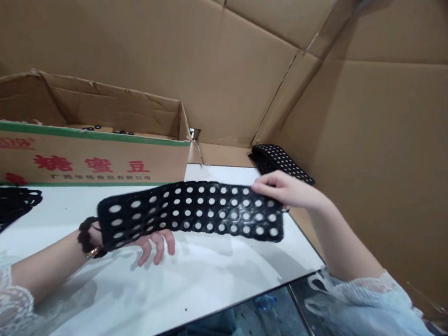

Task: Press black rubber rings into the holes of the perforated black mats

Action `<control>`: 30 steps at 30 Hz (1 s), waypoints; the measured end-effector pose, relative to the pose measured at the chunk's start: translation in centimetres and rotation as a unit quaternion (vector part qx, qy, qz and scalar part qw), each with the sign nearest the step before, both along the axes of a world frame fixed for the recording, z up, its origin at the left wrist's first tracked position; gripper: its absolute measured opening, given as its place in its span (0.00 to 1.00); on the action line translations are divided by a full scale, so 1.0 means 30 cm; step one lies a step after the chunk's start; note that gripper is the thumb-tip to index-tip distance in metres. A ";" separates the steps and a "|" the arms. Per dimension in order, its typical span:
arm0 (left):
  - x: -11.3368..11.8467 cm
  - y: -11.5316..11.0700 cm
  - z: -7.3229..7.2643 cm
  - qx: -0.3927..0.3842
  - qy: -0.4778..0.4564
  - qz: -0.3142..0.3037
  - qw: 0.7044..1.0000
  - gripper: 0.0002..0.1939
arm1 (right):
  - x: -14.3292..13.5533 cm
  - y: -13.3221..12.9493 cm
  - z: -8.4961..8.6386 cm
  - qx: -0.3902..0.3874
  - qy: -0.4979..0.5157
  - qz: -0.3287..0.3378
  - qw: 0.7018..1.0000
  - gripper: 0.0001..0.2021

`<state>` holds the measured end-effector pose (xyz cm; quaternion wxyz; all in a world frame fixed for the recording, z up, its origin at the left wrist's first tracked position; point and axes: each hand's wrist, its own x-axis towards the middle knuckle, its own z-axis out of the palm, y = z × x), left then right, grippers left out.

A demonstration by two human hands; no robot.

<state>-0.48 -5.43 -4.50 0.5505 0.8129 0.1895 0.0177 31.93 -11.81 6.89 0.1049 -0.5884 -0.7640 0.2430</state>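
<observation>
A long black rubber strip [207, 207] with rows of round holes spans the space between my hands, just above the white tabletop. Its right end is pinched by my right hand [288, 189], thumb and fingers closed at the upper corner. My left hand [158, 246] is behind and beneath the left half of the strip, which hides the palm and thumb. Several fingers show below the strip's lower edge, slightly bent and apart. The strip's left end lies over my wrist, beside a dark wristband [88, 237].
An open cardboard box [168, 163] with red lettering stands at the back left, small black rings inside. Black loops [5, 205] lie at the far left. Another black perforated piece [282, 159] rests at the back right against cardboard walls [394, 137]. The white table's [142, 306] front edge runs diagonally.
</observation>
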 end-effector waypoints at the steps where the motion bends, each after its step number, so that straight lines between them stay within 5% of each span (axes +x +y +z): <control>1: -0.007 0.014 -0.011 -0.048 -0.005 -0.009 0.999 0.29 | 0.022 0.010 -0.040 -0.075 -0.036 0.027 0.996 0.20; 3: -0.018 0.040 -0.029 -0.144 -0.012 0.007 0.989 0.28 | 0.058 0.028 -0.124 -0.125 -0.126 0.044 0.983 0.18; 6: -0.025 0.071 -0.038 -0.181 -0.009 0.100 0.978 0.31 | 0.080 0.059 -0.237 0.037 -0.247 -0.025 0.968 0.11; 9: -0.026 0.089 -0.043 -0.196 0.004 0.183 0.963 0.34 | 0.059 0.101 -0.316 0.092 -0.240 -0.029 0.966 0.12; 12: -0.021 0.091 -0.057 -0.197 0.004 0.290 0.937 0.32 | 0.010 0.149 -0.374 0.118 -0.189 0.041 0.974 0.17; 16: -0.012 0.091 -0.085 -0.161 -0.037 0.379 0.910 0.26 | -0.042 0.197 -0.429 0.114 -0.176 0.070 0.975 0.11; 21: -0.006 0.105 -0.112 -0.155 -0.039 0.399 0.903 0.18 | -0.009 0.228 -0.414 0.135 -0.206 -0.020 0.969 0.05; 25: -0.006 0.113 -0.117 -0.140 -0.032 0.398 0.906 0.15 | 0.002 0.239 -0.352 0.187 -0.189 -0.101 0.959 0.12; 28: -0.012 0.124 -0.120 -0.142 -0.030 0.398 0.906 0.14 | -0.073 0.243 -0.325 0.246 0.022 -0.087 0.965 0.12; 30: -0.019 0.133 -0.124 -0.148 -0.029 0.403 0.903 0.14 | -0.154 0.249 -0.321 0.218 0.211 -0.066 0.951 0.12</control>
